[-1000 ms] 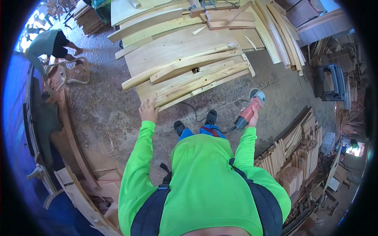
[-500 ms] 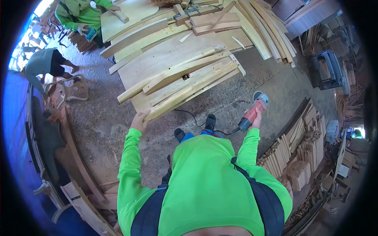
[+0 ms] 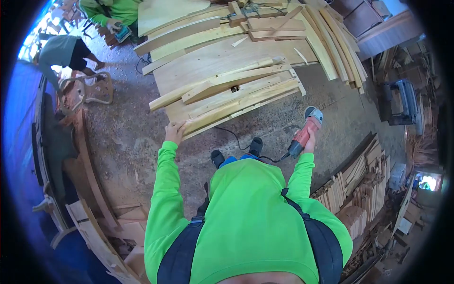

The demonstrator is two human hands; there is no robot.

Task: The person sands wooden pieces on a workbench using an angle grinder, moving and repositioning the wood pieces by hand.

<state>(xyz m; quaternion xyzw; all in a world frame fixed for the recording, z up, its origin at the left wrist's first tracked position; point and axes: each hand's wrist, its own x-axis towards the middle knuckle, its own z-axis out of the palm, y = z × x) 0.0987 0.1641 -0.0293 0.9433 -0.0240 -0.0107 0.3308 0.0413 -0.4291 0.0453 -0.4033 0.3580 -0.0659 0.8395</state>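
Toward the top of the view, a pale wooden surface (image 3: 189, 69) bears several timber lengths (image 3: 215, 86), with the near rail (image 3: 241, 103) lying along its closest edge. Off to the right, apart from the wood, is a red grinder (image 3: 305, 135). The step in hand looks like steadying: the left hand (image 3: 174, 132) pinches the rail's left end, while the right hand's (image 3: 309, 142) grip wraps the tool's body. Moving the grinder calls for slack in its thin black cord (image 3: 269, 159).
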